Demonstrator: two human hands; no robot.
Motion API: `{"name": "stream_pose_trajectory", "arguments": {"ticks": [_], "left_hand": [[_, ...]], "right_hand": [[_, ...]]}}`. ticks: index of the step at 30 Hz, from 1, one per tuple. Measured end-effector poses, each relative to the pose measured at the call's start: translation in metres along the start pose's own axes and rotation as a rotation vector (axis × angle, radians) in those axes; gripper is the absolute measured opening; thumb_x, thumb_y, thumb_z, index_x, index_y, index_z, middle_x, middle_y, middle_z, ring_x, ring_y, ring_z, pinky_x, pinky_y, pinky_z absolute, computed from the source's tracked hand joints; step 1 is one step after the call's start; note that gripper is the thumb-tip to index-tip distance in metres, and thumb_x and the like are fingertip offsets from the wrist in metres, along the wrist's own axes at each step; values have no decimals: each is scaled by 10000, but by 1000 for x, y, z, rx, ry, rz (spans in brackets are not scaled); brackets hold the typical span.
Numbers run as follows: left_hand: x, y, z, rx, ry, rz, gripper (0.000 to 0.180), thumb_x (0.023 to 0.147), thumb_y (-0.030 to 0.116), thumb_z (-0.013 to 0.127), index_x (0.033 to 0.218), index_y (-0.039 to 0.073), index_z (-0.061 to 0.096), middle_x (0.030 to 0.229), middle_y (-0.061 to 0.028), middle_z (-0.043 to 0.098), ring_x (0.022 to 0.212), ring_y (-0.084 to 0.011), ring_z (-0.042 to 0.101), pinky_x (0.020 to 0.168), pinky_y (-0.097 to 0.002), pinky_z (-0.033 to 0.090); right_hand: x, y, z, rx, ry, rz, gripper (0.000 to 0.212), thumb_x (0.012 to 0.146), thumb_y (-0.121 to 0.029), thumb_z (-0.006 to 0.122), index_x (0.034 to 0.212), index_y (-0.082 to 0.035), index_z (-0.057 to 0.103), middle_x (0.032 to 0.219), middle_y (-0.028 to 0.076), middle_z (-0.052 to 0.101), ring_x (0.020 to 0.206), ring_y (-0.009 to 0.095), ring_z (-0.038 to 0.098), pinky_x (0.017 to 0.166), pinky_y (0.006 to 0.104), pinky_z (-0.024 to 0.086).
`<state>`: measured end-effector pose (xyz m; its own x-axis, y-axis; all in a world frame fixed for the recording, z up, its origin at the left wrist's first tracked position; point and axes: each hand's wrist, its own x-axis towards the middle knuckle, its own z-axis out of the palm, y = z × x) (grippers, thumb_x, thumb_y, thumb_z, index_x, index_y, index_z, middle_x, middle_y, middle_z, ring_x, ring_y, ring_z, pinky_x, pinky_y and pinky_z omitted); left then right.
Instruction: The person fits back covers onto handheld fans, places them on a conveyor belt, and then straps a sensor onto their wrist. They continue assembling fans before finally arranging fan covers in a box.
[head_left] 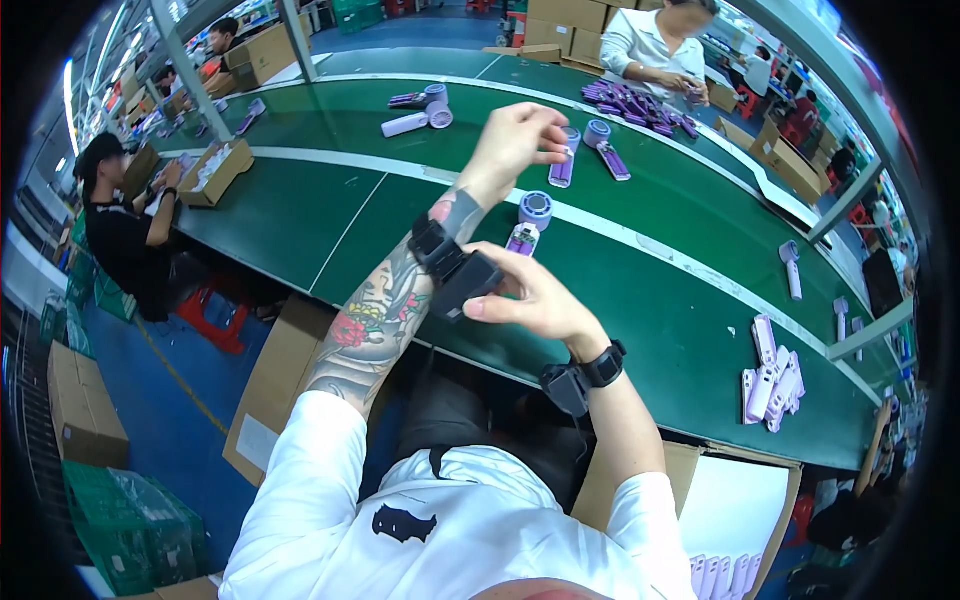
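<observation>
A tug by the right hand (538, 298), pinching the black wrist box (468, 286), could knock the curled left hand (512, 146), hold unclear, into the four-o'clock handheld fan (562, 173).

The nearer fan (534, 214) lies on the green bench (650, 330), its round, pale purple head over the white strip (640, 240), its handle pointing toward the bench's near edge, open, with the insides bare. Beyond the strip I see the farther fan (562, 172), handle toward that same edge too, darker purple within a pale rim, head partly hidden. The black box (468, 285) sits tilted, strapped at the left wrist (465, 208).
</observation>
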<state>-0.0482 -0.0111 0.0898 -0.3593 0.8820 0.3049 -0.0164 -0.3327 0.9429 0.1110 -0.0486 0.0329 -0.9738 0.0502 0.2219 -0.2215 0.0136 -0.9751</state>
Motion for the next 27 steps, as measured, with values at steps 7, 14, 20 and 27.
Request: {"name": "stream_pose_trajectory", "arguments": {"ticks": [7,14,20,27], "left_hand": [[22,-19,1,-178,-34,-89,252,1005,189,532,1055,-37,630,906,-86,657,807,-176,657,748,-288,573],[96,-60,-33,-857,-170,-209,199,994,115,527,1085,-36,619,899,-93,653,821,-188,636,742,-306,557],[142,-135,-5,-809,43,-339,184,977,91,529,1058,-49,618,854,-94,641,787,-200,635,756,-306,568],[201,-230,122,476,-138,-176,338,970,175,516,1217,-51,567,956,-128,656,871,-219,648,808,-345,552]], "right_hand": [[3,7,-30,-106,35,51,581,886,-180,731,1385,2,493,1188,68,618,1060,137,580,924,298,475],[-31,26,-82,27,664,-175,489,924,-207,691,1342,0,544,1180,77,650,989,123,612,841,284,514],[-163,26,-214,-257,970,165,303,967,-222,622,1199,-29,646,1034,63,702,880,114,635,778,258,509],[-333,13,-328,-1488,1281,625,369,906,-173,639,1257,-61,613,1086,164,679,993,294,637,866,382,512]]}}
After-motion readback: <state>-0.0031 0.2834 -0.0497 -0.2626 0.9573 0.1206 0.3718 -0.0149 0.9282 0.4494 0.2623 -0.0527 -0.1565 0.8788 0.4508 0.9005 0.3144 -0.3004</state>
